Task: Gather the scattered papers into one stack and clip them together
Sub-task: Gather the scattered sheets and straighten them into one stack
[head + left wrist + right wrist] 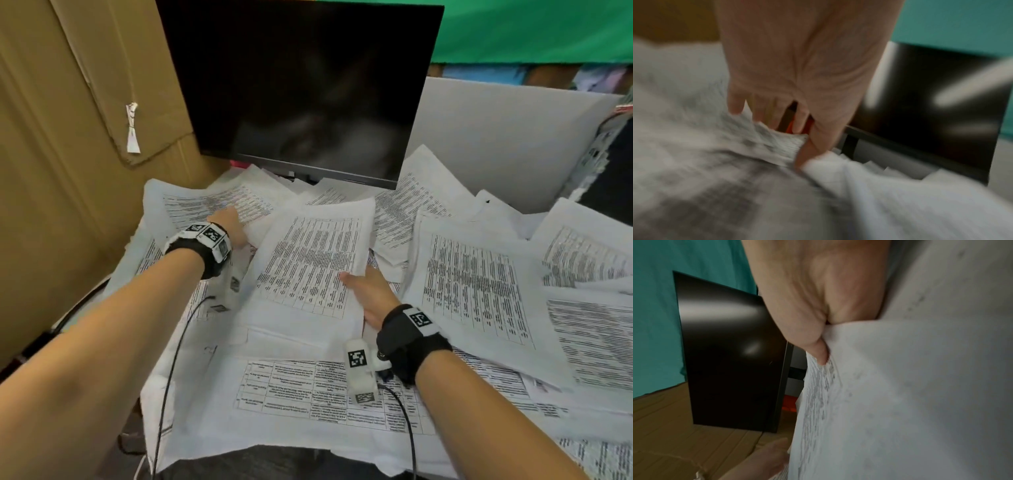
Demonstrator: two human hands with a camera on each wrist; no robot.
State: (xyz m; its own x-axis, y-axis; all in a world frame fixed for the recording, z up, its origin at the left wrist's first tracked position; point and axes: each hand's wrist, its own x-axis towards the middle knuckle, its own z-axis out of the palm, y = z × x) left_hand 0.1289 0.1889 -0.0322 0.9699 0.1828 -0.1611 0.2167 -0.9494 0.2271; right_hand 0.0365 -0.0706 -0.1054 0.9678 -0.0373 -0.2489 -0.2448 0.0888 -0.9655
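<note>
The right hand [371, 294] is pinching the paper sheaf [308, 260]; the left hand [231, 228] is gripping its far corner, fingers hidden underneath.

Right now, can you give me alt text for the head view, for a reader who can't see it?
Both hands hold a printed sheet raised over a desk strewn with similar papers: the right hand pinches its near right edge, and the left hand grips papers at its far left. A dark monitor stands behind, with cardboard to the left.
</note>
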